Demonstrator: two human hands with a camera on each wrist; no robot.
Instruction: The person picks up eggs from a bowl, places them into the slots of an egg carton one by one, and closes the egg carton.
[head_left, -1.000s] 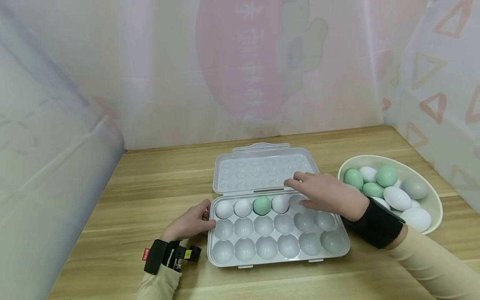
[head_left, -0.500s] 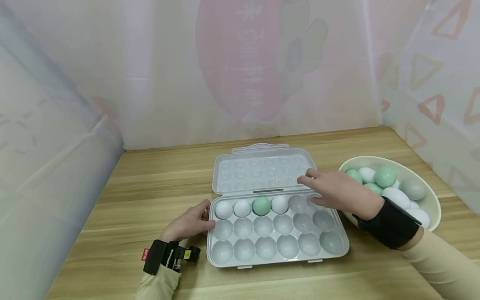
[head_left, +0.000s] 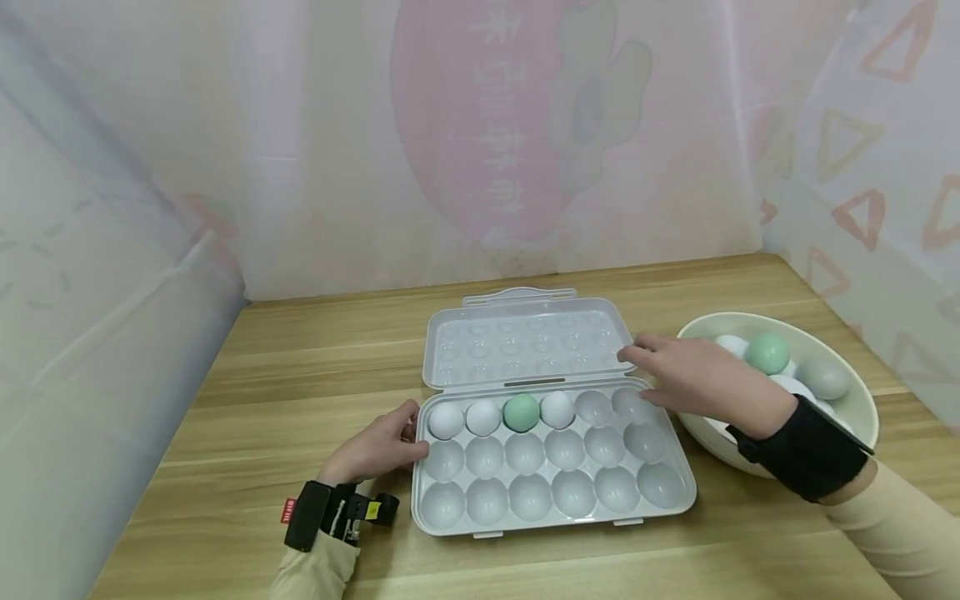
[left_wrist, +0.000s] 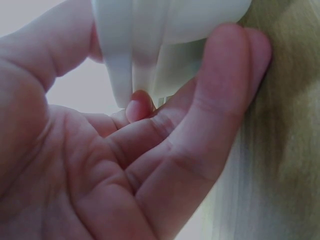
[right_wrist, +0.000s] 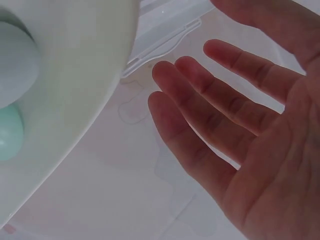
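A white plastic egg tray (head_left: 678, 454) lies on the table, its clear lid (head_left: 528, 346) folded back flat behind it. Along its back row sit two white eggs (head_left: 446, 421) at the left, then a green egg (head_left: 521, 412) and another white egg (head_left: 557, 410). My left hand (head_left: 375, 443) grips the tray's left edge, thumb on the rim and fingers around its outer side, as the left wrist view shows. My right hand (head_left: 701, 379) holds nothing. It hovers between the tray's back right corner and the bowl, its fingers (right_wrist: 170, 117) spread and relaxed in the right wrist view.
At the right stands a cream bowl (head_left: 862, 387) with several white eggs and a green egg (head_left: 767, 354) showing, partly hidden by my right hand and wrist. Wood-grain table (head_left: 315, 358) surrounds the tray. Printed cloth walls (head_left: 322, 167) rise behind and at both sides.
My right hand has moved right, away from the tray's back row towards the bowl, covering more of its eggs. The left hand stays at the tray's edge.
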